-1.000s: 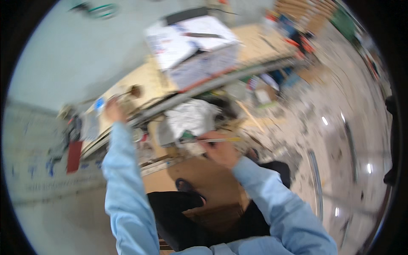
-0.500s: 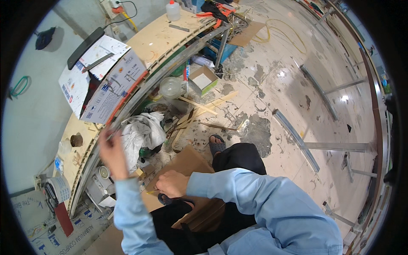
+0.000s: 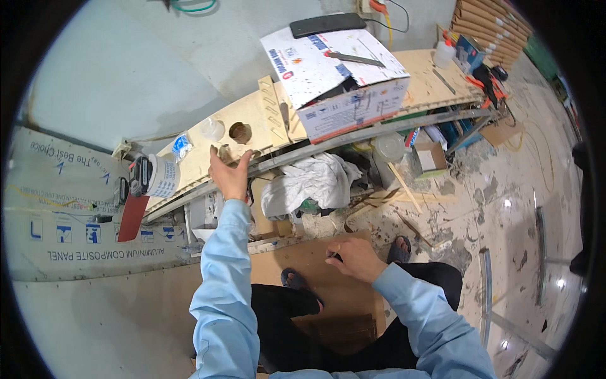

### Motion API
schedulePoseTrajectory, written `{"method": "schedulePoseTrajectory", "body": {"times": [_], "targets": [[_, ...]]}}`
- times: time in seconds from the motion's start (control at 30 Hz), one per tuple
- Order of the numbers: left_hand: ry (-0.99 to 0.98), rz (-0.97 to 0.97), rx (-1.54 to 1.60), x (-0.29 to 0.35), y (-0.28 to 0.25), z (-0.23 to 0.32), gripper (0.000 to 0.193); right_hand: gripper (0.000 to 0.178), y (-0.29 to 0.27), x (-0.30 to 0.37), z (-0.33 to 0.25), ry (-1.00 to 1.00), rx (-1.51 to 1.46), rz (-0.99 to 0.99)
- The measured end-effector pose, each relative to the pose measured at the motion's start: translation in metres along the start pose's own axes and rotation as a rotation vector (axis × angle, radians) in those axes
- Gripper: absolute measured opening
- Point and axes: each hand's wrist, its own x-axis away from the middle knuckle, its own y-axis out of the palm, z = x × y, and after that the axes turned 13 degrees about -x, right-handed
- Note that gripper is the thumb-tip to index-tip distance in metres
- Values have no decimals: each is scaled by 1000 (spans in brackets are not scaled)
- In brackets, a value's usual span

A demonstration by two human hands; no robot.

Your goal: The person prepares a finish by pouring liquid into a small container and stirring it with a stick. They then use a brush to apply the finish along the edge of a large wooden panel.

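Observation:
At the bench's front edge, my left hand (image 3: pixel 228 174) reaches up with thumb and fingers apart. Beyond its fingertips stand a round brown open container (image 3: pixel 240 132) and a clear plastic cup (image 3: pixel 213 130). Small bits near the fingertips are too unclear to name. My right hand (image 3: pixel 358 260) is closed above the brown cardboard sheet (image 3: pixel 344 287) on the floor. A small dark thing shows at its fingers, too little of it to name.
On the wooden bench (image 3: pixel 420 79) stands a white printed box (image 3: pixel 353 110) with a metal file-like strip (image 3: pixel 356 59) on top. Under the bench lie a white cloth (image 3: pixel 312 186) and wood strips (image 3: pixel 410 197). Metal bars (image 3: pixel 486 297) lie on the right.
The view has turned left, so the bench now spans the upper middle. My left hand has come to the bench beside the brown container. My right hand remains closed over the cardboard.

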Motion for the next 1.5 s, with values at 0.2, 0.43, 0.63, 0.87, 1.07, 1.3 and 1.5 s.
{"method": "schedulePoseTrajectory", "body": {"times": [0.2,0.43,0.63,0.87,1.07,1.3,1.5], "targets": [[50,-50,137,-29,25,22,94,36,11,-4,4,4,1,27],[59,-48,342,-44,28,19,55,33,-2,-3,-3,-121,-77,171],[168,-117,295,53,-68,29,50,19,-44,35,-50,-159,-124,547],[92,-313,396,237,-157,52,58,14,-53,145,-147,-313,-238,880],[69,-340,531,310,-182,63,57,12,-16,157,-182,-273,-153,578],[150,-349,570,311,-177,55,56,12,11,134,-172,-325,-36,456],[108,-358,664,309,-173,54,57,12,7,124,-177,-305,85,541]]}}
